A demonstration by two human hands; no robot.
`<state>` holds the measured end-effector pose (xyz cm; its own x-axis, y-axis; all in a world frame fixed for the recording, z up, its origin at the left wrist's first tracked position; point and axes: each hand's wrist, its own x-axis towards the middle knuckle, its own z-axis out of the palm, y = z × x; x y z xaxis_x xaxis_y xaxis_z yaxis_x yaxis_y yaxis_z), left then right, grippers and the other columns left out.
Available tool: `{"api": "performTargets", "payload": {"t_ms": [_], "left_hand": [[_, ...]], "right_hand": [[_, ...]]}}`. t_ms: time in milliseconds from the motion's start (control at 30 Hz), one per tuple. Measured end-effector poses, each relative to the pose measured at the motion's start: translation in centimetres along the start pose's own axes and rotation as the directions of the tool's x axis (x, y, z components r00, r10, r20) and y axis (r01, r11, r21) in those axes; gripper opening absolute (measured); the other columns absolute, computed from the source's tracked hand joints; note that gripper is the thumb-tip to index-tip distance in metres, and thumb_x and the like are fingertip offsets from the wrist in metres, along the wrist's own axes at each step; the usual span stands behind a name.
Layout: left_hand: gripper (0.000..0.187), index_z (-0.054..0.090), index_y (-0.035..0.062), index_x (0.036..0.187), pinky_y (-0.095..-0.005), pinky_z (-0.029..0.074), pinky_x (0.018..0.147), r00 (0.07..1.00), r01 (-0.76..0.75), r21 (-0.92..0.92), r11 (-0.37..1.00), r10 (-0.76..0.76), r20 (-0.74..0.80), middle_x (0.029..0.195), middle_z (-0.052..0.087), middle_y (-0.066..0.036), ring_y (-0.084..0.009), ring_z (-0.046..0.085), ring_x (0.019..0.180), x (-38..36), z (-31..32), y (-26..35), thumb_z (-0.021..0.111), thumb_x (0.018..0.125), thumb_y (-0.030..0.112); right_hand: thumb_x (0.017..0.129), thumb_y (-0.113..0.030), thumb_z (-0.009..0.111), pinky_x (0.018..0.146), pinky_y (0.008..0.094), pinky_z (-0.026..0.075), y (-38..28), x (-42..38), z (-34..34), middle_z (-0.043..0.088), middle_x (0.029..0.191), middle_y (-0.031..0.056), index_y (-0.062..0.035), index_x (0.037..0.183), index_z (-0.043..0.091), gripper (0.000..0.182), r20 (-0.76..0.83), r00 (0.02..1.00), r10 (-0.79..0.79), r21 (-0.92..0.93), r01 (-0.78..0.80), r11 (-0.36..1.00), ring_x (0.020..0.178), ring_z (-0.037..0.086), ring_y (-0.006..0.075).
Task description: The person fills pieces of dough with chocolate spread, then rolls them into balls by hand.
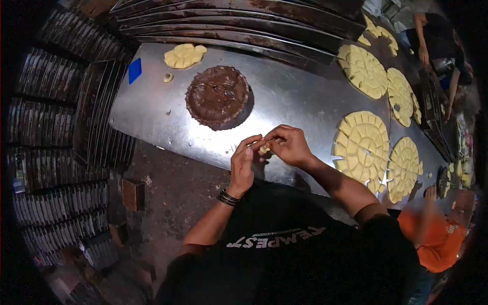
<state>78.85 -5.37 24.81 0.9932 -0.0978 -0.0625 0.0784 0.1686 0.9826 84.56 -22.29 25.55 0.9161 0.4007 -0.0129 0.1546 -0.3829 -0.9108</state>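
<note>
My left hand (244, 161) and my right hand (288, 145) meet over the near edge of the metal table (295, 91). Between their fingertips is a small piece of pale yellow dough (264, 149), partly hidden by the fingers. The right fingers pinch it, and the left fingers touch it from the other side. Beyond my hands stands a round mass of dark brown chocolate-like filling (217, 96), rough at the rim. Farther back lie a small filled dough ball (168, 78) and a flattened lump of yellow dough (185, 56).
Rounds of dough cut into pieces (362, 147) lie on the right. A blue scraper (134, 70) rests at the left corner. Stacked dark trays (239, 23) line the back; more racks (56, 147) fill the left. A person in orange (432, 239) and another in dark clothes (442, 46) are at right.
</note>
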Motion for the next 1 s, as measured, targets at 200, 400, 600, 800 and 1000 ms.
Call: {"api": "performTargets", "payload": {"t_ms": [200,400,600,800,1000], "left_hand": [[0.045,0.056,-0.0069,0.115,-0.0367,0.043,0.092,0.931,-0.185,0.130,0.974,0.132,0.341,0.136,0.038,-0.019,-0.0282,0.049,0.114,2.8,-2.3,-1.1,0.043,0.095,0.031],[0.028,0.063,-0.0001,0.103,-0.0229,0.047,0.070,0.974,0.121,0.002,0.993,-0.120,0.190,0.118,0.054,-0.008,-0.0115,0.057,0.083,5.1,-4.3,0.7,0.049,0.094,0.022],[0.030,0.064,-0.0008,0.103,-0.0212,0.044,0.060,1.000,0.027,-0.024,0.999,-0.027,-0.002,0.112,0.058,-0.006,-0.0089,0.056,0.074,5.3,-4.5,2.8,0.049,0.094,0.024],[0.031,0.062,0.0006,0.106,-0.0210,0.041,0.057,0.949,-0.004,-0.124,0.992,-0.035,-0.312,0.104,0.062,-0.005,-0.0074,0.055,0.070,2.3,-5.7,5.2,0.049,0.095,0.027],[0.039,0.065,0.0030,0.105,-0.0222,0.041,0.057,0.852,0.070,0.119,0.990,0.002,-0.523,0.092,0.064,-0.004,-0.0086,0.056,0.071,0.9,-10.8,4.9,0.049,0.093,0.037]], "right_hand": [[0.068,0.007,0.067,0.066,0.0280,0.054,1.7,-1.2,1.8,0.062,0.093,0.0116,-0.0011,0.093,0.064,0.026,-0.298,0.902,-0.312,-0.248,0.242,0.938,0.085,0.064,0.0212],[0.077,-0.007,0.065,0.063,0.0352,0.050,13.9,-11.0,2.7,0.064,0.078,0.0075,-0.0075,0.083,0.066,0.007,-0.250,0.968,-0.037,-0.345,-0.053,0.937,0.066,0.061,0.0249],[0.075,-0.009,0.054,0.064,0.0401,0.042,4.6,-0.1,-1.2,0.055,0.068,0.0118,-0.0034,0.071,0.056,0.007,-0.206,0.956,-0.209,-0.399,0.113,0.910,0.066,0.051,0.0316],[0.068,-0.010,0.060,0.084,0.0431,0.040,12.9,-4.3,-2.9,0.054,0.103,0.0145,-0.0064,0.096,0.056,0.028,0.460,0.789,-0.407,-0.526,0.611,0.591,0.095,0.049,0.0304],[0.070,-0.002,0.053,0.078,0.0444,0.039,11.6,1.5,-3.8,0.054,0.087,0.0174,-0.0023,0.078,0.054,0.008,-0.174,0.947,-0.269,-0.621,0.106,0.776,0.088,0.049,0.0348]]}}
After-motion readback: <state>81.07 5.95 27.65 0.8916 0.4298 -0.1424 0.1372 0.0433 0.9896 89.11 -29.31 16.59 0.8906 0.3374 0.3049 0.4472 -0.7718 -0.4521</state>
